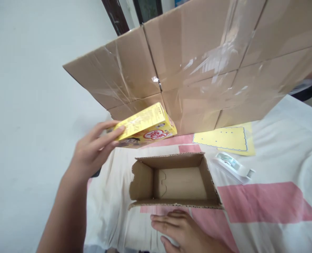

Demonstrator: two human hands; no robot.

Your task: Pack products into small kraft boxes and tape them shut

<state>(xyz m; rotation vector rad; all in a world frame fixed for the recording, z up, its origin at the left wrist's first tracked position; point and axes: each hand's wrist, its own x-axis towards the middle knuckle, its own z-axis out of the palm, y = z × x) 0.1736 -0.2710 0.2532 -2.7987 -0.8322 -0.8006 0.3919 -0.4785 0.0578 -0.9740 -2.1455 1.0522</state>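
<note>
My left hand (94, 147) grips one end of a yellow carton (147, 124) with red and white print, its fingers closed round the near-left end. The carton is held tilted in the air, behind and above an open cardboard box (142, 179). That box has no lid over it, and its inside shows bare brown walls and a slotted floor. My right hand (178, 228) lies flat on the cloth just in front of the box, fingers stretched out and holding nothing. Whether its fingertips touch the box wall, I cannot tell.
A large taped cardboard panel (192, 70) stands behind the box. To the right lie a white tape dispenser (234, 168) and a yellow paper sheet (221, 138) with blue outlines. White and pink cloth (266, 202) covers the surface. A white wall (26, 105) rises at left.
</note>
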